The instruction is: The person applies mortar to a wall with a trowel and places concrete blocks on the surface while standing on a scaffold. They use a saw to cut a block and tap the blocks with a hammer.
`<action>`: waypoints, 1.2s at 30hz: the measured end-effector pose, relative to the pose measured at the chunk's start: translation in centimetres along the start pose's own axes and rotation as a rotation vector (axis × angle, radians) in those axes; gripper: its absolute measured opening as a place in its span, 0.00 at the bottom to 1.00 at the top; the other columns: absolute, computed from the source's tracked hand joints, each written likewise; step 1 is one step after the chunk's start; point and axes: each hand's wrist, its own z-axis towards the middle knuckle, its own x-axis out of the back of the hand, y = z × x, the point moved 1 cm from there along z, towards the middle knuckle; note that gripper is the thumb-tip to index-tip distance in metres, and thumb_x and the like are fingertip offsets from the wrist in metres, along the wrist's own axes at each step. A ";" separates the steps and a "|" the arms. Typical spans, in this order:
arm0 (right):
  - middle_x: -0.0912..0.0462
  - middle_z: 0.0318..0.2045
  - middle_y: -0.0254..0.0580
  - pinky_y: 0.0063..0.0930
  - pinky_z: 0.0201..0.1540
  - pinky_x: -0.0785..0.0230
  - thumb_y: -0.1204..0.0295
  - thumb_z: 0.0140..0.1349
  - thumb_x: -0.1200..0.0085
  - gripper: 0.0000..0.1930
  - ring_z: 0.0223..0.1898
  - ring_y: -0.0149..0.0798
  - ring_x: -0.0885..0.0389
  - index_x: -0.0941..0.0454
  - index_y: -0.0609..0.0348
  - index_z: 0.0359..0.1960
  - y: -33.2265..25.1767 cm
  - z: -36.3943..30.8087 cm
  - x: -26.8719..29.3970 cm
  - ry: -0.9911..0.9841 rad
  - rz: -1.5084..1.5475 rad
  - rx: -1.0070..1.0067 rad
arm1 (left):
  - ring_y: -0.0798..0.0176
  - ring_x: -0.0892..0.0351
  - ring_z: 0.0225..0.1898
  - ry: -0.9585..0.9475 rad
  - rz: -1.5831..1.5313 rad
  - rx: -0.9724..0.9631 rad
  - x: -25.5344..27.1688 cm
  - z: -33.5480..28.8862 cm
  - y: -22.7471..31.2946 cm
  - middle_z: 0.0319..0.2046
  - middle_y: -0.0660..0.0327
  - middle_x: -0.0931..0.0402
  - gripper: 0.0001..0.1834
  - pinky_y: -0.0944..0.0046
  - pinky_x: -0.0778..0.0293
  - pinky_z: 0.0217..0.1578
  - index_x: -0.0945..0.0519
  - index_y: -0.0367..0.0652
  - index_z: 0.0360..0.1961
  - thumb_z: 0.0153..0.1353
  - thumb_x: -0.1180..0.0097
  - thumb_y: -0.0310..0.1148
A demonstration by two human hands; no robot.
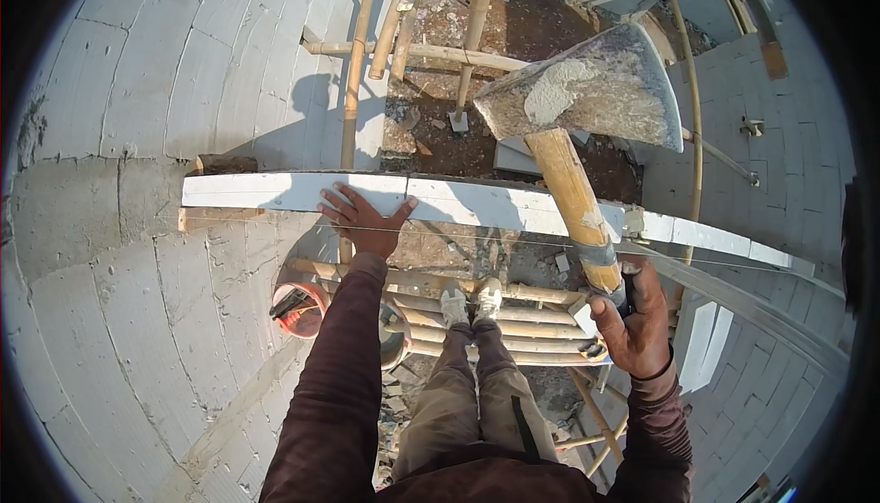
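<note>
My left hand (364,219) lies with fingers spread on a white block (293,189) in a narrow course spanning the opening, its thumb near a joint. In my right hand (639,324) is a hatchet (587,205), gripped low on its wooden handle, where dark tape is wrapped. Its wide, flared head is raised over the far side of the course, crusted pale and bearing a smear of mortar. The handle hides part of the white block row (486,202) behind it. A thin string line (458,235) runs along the near edge of the course.
My feet stand on a bamboo pole platform (522,330). A red bucket (301,310) and a grey bucket (396,338) are at its left. Block walls (137,63) rise on both sides. Upright bamboo poles (353,72) stand beyond the course, above rubble-strewn ground (541,26).
</note>
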 end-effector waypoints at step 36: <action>0.15 0.36 0.57 0.56 0.43 0.25 0.53 0.65 0.43 0.21 0.40 0.64 0.16 0.24 0.55 0.50 19.2 -26.7 -9.8 -0.115 -0.281 -0.786 | 0.23 0.74 0.76 0.008 0.197 -0.004 -0.5 1.4 -2.4 0.76 0.31 0.72 0.79 0.21 0.60 0.67 0.63 0.37 0.78 0.41 0.41 0.83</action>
